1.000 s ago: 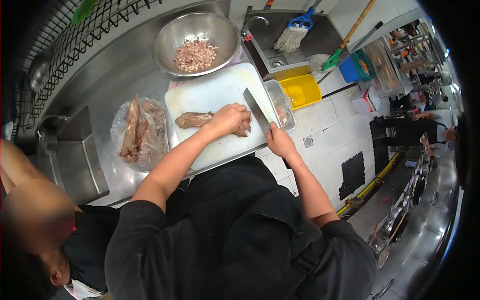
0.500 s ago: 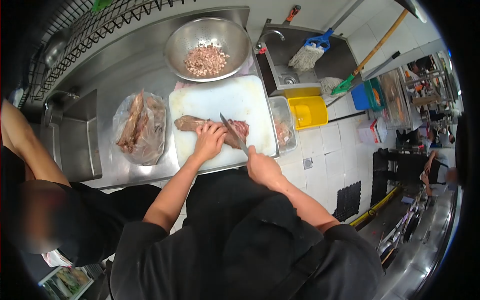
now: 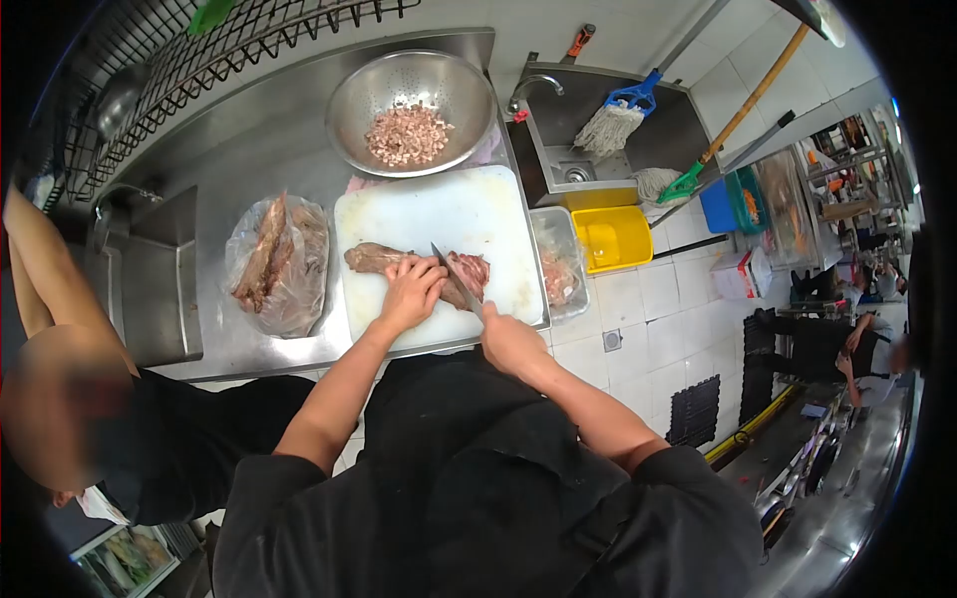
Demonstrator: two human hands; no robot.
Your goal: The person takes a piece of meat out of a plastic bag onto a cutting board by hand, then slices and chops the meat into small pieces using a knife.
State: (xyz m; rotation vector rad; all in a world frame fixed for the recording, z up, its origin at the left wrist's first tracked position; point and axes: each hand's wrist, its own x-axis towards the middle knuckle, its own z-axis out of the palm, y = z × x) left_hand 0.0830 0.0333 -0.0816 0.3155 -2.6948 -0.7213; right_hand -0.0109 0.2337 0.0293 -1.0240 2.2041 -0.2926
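A long brown piece of meat (image 3: 371,257) lies on the white cutting board (image 3: 429,214). My left hand (image 3: 411,291) presses down on it, fingers bent over the meat's middle. In my right hand (image 3: 512,344) is the handle of a knife (image 3: 457,274). Its blade slants across the meat just right of my left fingertips, where the cut end shows reddish flesh. Whether the edge has gone into the meat I cannot tell.
Behind the board stands a steel colander (image 3: 344,110) with diced meat (image 3: 409,135). Left is a plastic bag of meat (image 3: 284,264); right, a clear tub (image 3: 573,304) and a yellow bucket (image 3: 598,244). A co-worker (image 3: 189,429) stands close at my left.
The knife's handle hand has shifted slightly left and down in view, and the blade has moved a little left towards my left fingers. The whole view has tilted slightly.
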